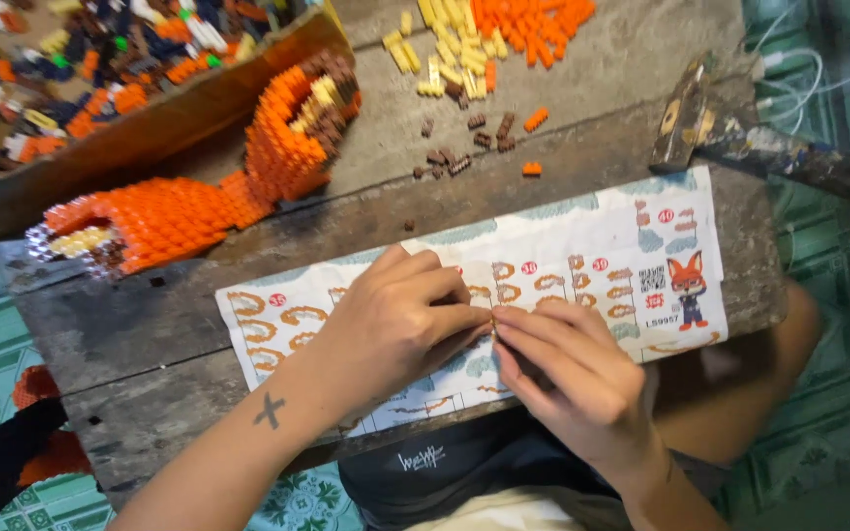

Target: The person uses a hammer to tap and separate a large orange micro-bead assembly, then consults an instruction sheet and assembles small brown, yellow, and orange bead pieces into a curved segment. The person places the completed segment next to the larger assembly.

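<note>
Pinching tiny brick w/ both hands [400, 320] [568, 369] over glossy paper sheet [582, 265].

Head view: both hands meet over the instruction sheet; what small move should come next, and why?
Probably press the fingertips together to seat the tiny piece. The left hand and right hand pinch something small at one spot above the instruction sheet, too small to identify. The orange brick model lies apart, up on the wooden board.
</note>
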